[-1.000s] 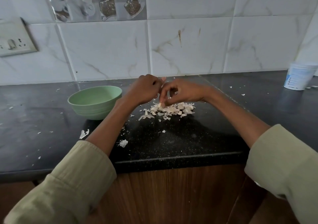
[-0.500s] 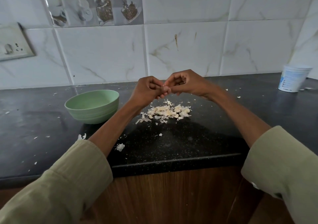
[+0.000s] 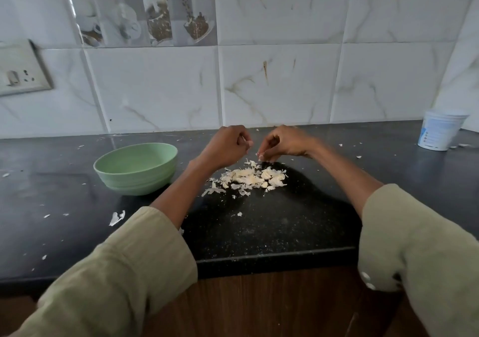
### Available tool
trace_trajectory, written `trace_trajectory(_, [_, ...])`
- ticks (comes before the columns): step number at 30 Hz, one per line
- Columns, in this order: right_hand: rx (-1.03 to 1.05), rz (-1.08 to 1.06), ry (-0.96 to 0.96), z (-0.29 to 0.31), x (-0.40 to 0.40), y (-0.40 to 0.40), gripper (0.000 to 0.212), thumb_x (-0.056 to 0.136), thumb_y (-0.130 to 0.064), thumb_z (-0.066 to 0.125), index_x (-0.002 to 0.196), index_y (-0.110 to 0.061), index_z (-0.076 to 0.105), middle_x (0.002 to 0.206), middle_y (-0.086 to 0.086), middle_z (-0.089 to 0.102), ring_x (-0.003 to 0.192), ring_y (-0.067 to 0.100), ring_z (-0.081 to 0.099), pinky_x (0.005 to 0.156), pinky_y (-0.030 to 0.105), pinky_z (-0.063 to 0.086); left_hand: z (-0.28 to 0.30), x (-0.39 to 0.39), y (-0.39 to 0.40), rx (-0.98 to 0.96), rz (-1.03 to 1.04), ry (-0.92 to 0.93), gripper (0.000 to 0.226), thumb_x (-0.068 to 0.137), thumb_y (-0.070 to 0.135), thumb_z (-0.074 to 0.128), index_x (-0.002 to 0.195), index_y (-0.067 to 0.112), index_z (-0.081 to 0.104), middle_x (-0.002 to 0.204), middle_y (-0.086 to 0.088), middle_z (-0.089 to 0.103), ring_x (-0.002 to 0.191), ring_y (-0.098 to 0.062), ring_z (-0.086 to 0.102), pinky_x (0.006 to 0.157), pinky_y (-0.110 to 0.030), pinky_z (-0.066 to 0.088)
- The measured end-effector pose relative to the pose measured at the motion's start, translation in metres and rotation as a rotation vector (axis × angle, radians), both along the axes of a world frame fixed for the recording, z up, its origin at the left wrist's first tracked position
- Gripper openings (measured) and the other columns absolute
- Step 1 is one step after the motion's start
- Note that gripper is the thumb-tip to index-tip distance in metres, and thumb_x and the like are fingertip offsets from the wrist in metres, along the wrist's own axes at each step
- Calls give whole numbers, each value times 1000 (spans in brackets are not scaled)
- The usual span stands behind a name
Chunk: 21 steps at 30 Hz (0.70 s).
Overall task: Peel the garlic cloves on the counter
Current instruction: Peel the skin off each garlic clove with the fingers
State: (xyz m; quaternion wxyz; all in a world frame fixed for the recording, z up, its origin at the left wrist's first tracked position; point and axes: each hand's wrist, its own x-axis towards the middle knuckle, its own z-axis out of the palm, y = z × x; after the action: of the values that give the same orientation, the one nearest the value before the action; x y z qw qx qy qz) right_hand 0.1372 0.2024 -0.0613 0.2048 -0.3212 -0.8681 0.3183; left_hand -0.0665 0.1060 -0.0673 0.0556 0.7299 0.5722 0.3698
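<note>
A heap of garlic cloves and loose papery skins [image 3: 250, 180] lies on the black counter [image 3: 259, 227]. My left hand [image 3: 225, 147] hovers just behind and left of the heap, fingers curled, pinching a small garlic clove [image 3: 248, 143] at its fingertips. To its right, my right hand [image 3: 282, 143] is held with fingers pointing down and pinches a scrap of garlic skin [image 3: 260, 156] just above the heap's back edge. A small gap separates the two hands.
A pale green bowl [image 3: 136, 172] stands left of the heap, its inside hidden. A white plastic tub [image 3: 440, 130] sits at the far right by the tiled wall. Skin flakes [image 3: 116, 218] dot the counter. A wall socket [image 3: 20, 71] is at left.
The hands were joined together on the clove above the heap; they have now drawn apart, the right one carrying off a bit of skin downward, the left keeping the clove.
</note>
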Motion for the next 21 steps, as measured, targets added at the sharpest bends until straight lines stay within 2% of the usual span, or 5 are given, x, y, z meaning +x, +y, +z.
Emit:
trace_trajectory(9, [279, -8, -218, 9, -8, -17, 10, 82, -15, 89, 87, -14, 80, 72, -15, 77, 69, 3, 73, 64, 9, 50, -19, -9, 3, -76, 34, 52, 16, 106, 21, 60, 104, 10, 72, 88, -1, 76, 57, 0, 60, 55, -17, 46])
trace_trajectory(13, [357, -46, -306, 8, -11, -16, 11, 85, -19, 87, 86, -19, 76, 78, -11, 75, 68, -1, 67, 65, 15, 51, -22, -7, 4, -99, 56, 104, 24, 108, 29, 57, 105, 10, 72, 92, -4, 77, 62, -9, 61, 60, -28, 50])
trace_trajectory(16, [492, -170, -112, 15, -13, -17, 11, 89, -16, 82, 86, -18, 71, 84, -12, 71, 79, 2, 67, 78, 27, 58, -20, -8, 3, -104, 73, 63, 23, 109, 27, 55, 105, 12, 72, 93, -3, 76, 63, -7, 60, 58, -27, 46])
trace_trajectory(19, [655, -267, 66, 23, -17, -26, 12, 91, -14, 78, 84, -16, 69, 82, -14, 68, 78, 0, 63, 71, 20, 48, -20, -10, 6, -103, 82, 45, 22, 108, 28, 57, 102, 15, 73, 93, -2, 76, 72, -15, 69, 65, -32, 55])
trace_trajectory(21, [513, -206, -159, 17, -21, -27, 17, 92, -1, 72, 82, -14, 67, 83, -11, 68, 81, 1, 65, 68, 20, 47, -21, -11, 6, -105, 85, 38, 22, 108, 30, 57, 100, 17, 73, 92, 0, 76, 74, -17, 71, 66, -33, 57])
